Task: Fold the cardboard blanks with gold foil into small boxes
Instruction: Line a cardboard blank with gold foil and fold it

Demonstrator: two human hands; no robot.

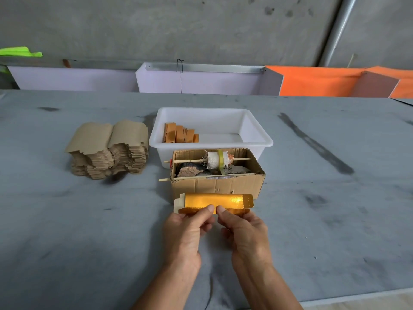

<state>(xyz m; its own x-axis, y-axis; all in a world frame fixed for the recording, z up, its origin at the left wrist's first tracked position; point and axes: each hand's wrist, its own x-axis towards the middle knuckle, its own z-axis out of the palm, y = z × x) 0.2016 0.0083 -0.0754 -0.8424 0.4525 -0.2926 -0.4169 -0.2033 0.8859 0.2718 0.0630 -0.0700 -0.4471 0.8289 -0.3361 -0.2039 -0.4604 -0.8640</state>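
We've got both hands on one gold blank (218,202), held just above the table (312,220): left hand (186,231) and right hand (243,233) each pinch its near edge w/ thumb on top. Looks like the first long crease; next we likely roll the panels shut. Behind: carton (216,186) touching the blank, white tub (210,142) w/ finished boxes (181,133), blank stack (109,151) far left. Nothing blocks us.

Both bare forearms rising from bottom centre of frame, converging toward middle. Left hand (182,233) back-up, fingers curled under, thumb extended forward and pressed flat on top of gold blank (218,201). Right hand (244,232) mirrored just beside it, thumb likewise on top, fingers tucked beneath. Thumb tips nearly touching, slightly apart. Wrists straight, level.
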